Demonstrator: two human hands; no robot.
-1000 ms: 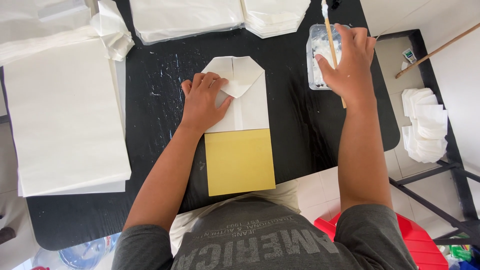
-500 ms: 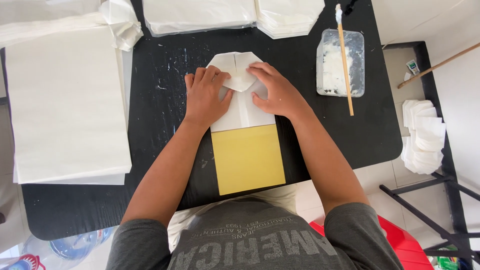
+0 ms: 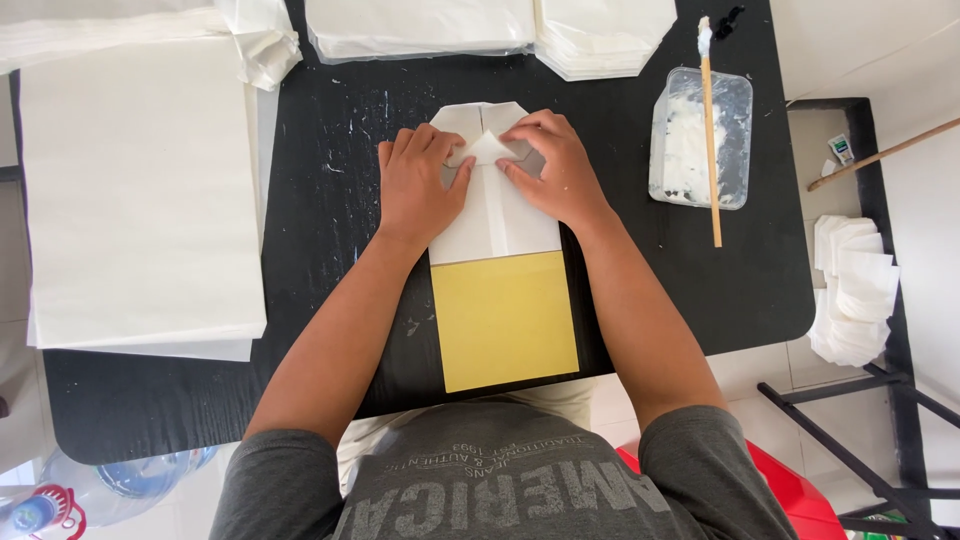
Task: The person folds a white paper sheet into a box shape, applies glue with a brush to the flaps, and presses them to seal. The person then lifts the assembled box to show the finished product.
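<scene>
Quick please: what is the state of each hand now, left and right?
Left hand: open, flat, pressing on the folded white paper.
Right hand: open, fingers pressing the folded flap of the same paper; holding nothing.

A small home paper-craft workshop: a black worktop smeared with dried paste carries stacks of white paper sheets, piles of folded paper and a clear tub of white glue with a brush, above a pale tiled floor.

matt white paper bag, wooden brush
</scene>
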